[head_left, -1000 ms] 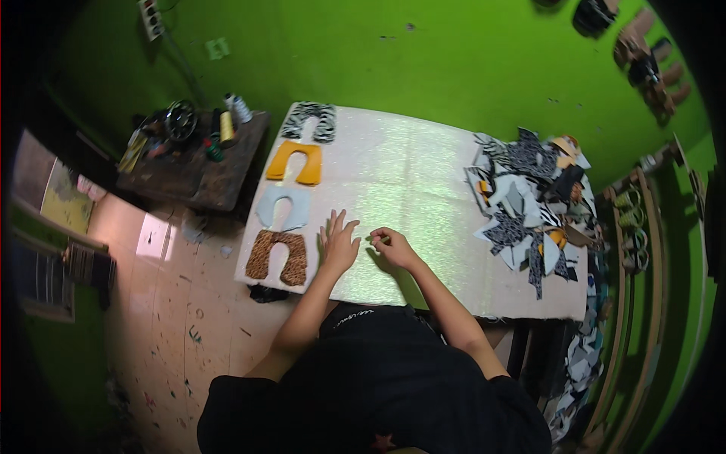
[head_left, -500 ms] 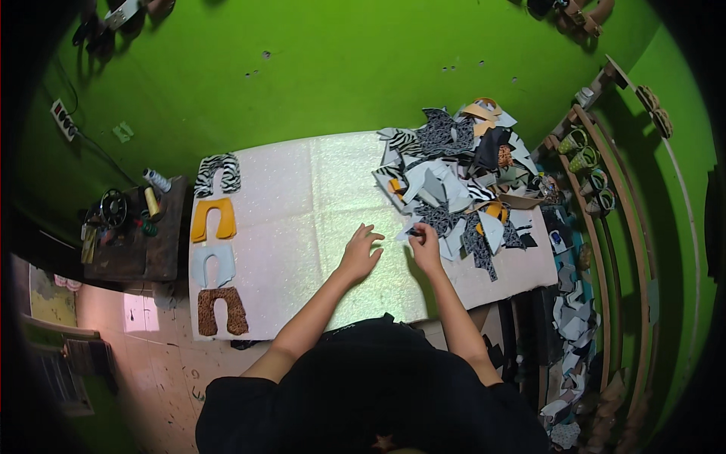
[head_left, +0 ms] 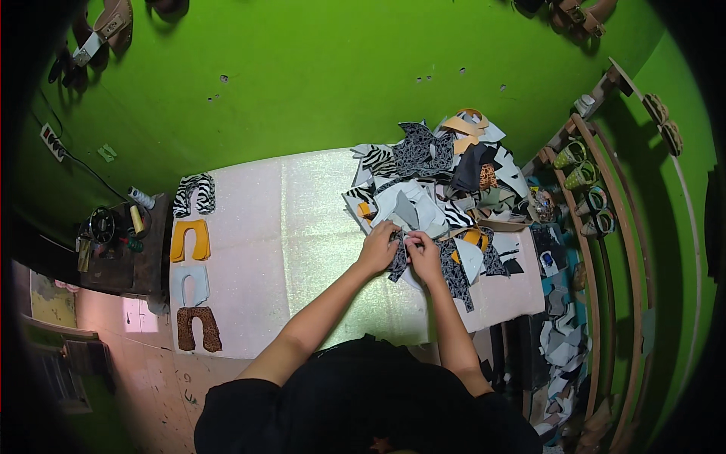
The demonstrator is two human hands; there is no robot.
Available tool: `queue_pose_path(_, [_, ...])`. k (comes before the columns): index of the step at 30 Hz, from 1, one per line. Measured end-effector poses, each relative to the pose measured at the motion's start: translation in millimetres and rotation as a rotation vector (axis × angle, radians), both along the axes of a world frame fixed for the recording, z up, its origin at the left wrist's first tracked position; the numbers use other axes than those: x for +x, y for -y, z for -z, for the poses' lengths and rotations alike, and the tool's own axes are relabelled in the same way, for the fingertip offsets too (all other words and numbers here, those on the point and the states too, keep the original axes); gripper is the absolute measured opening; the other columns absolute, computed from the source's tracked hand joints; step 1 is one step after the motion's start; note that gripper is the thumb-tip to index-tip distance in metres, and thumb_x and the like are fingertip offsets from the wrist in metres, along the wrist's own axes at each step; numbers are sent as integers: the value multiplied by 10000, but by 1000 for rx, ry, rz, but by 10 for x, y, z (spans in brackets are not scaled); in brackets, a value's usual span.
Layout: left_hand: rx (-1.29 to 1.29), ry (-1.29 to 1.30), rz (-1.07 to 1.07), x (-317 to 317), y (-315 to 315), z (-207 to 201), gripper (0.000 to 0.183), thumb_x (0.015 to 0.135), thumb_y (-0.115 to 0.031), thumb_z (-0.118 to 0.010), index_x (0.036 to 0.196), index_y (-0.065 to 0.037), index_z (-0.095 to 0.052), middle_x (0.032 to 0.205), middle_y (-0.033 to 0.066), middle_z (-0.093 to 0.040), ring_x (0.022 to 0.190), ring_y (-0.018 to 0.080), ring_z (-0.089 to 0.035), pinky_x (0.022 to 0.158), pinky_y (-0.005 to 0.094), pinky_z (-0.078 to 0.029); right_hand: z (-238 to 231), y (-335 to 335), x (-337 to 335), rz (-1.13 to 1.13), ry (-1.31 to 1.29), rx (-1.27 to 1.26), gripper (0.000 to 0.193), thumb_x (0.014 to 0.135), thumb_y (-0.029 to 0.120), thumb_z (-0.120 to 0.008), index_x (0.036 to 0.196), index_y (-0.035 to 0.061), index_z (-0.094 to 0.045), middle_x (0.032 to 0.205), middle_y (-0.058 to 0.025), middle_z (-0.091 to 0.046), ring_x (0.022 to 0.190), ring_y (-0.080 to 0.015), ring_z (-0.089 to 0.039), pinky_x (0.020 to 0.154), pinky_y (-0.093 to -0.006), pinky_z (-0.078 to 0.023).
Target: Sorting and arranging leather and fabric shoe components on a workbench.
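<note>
At the near left edge of a heap of material scraps (head_left: pixel 412 208), both my hands are close together. A black-and-grey patterned scrap (head_left: pixel 398 263) hangs between them. My left hand (head_left: pixel 377 248) is closed with its fingertips on the scrap's left side. From the other side my right hand (head_left: pixel 424 256) pinches its upper edge between thumb and fingers. The heap mixes white, zebra-striped, orange, black and dark patterned pieces. Along the table's left edge lie U-shaped cut pieces in a column: zebra (head_left: pixel 194 195), orange (head_left: pixel 189 240), pale grey (head_left: pixel 190 285) and leopard brown (head_left: pixel 199 330).
The pieces lie on a pale, shiny-covered table (head_left: pixel 249 257). A dark side table (head_left: pixel 128 253) with thread spools stands to the left. Against the right wall leans a wooden rack (head_left: pixel 605 250) with sandals on it. More scraps (head_left: pixel 563 333) are piled low beside the table.
My left hand has moved right to the heap's edge and closed on the patterned scrap beside my right hand. The whole view has shifted, so the table sits lower and further left.
</note>
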State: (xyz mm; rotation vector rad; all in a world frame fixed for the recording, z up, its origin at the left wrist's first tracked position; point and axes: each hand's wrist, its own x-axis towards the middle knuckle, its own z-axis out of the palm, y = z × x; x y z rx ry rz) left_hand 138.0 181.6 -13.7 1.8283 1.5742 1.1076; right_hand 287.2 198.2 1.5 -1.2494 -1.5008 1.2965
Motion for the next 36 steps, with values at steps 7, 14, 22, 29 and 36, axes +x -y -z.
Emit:
queue_pose_path(7, [-187, -46, 106, 162, -189, -45, 224, 744, -167, -556, 936, -53, -582, 917, 135, -605, 877, 305, -568, 801, 390, -421, 12, -704, 285, 212, 514, 419, 543, 674, 165, -649, 1153, 20, -441, 1014, -171, -543, 850, -256, -561, 677, -326, -455])
queue_pose_path(14, [-111, -23, -31, 113, -300, -57, 209, 709, -103, -577, 911, -53, -583, 981, 118, -546, 948, 307, -482, 868, 372, -367, -45, -824, 67, 85, 885, 241, 668, 649, 229, -666, 1205, 36, -348, 976, -196, -537, 844, -383, -562, 712, -448, -459])
queue_pose_path(22, [13, -90, -52, 97, -372, -188, 455, 647, -145, -649, 1074, -65, -512, 1133, 129, -484, 1087, 308, -419, 942, 374, -321, -271, -891, 170, -64, -65, -109, 209, 835, 72, -473, 1018, -15, -524, 779, -27, -570, 644, -86, -538, 569, -203, -436])
queue_pose_path(29, [-94, 159, -89, 254, -328, -401, 567, 664, -267, -671, 1165, -96, -467, 1156, 145, -459, 1101, 274, -396, 937, 390, -297, -682, -654, 297, -269, -690, -280, 304, 764, -30, -384, 1059, -13, -459, 911, -88, -560, 823, -136, -545, 760, -231, -427])
queue_pose_path(36, [-263, -58, 160, 188, -68, -516, 423, 640, -275, -677, 1006, -81, -590, 1035, 106, -569, 980, 228, -495, 856, 367, -330, -573, -308, 333, -426, -443, -214, 303, 781, 31, -455, 1084, 13, -440, 803, -42, -577, 701, -88, -530, 665, -192, -413])
